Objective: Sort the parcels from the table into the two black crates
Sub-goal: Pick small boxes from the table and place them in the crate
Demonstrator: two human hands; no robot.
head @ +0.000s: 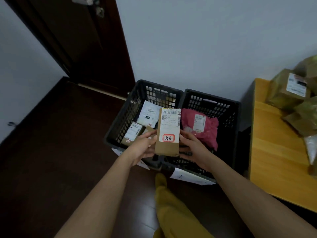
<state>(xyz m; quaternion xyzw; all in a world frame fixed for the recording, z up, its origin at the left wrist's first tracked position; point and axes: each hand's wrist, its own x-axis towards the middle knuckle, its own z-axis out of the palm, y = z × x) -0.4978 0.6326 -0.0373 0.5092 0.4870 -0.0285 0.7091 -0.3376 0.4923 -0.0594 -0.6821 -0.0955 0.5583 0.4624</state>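
Box [167, 133], brown cardboard, held upright between both hands above the shared inner walls of the two crates. Left hand [143, 147] grips its left edge, fingers curled behind; right hand [192, 146] grips its right edge, thumb on front. Left crate [120, 121] beside the box holds white-labelled parcels; right crate [229, 117] holds a pink bag [210, 131]. Table [274, 160] right of the crates, more parcels [289, 90] stacked there. Both forearms stretched forward, open floor left of crates.
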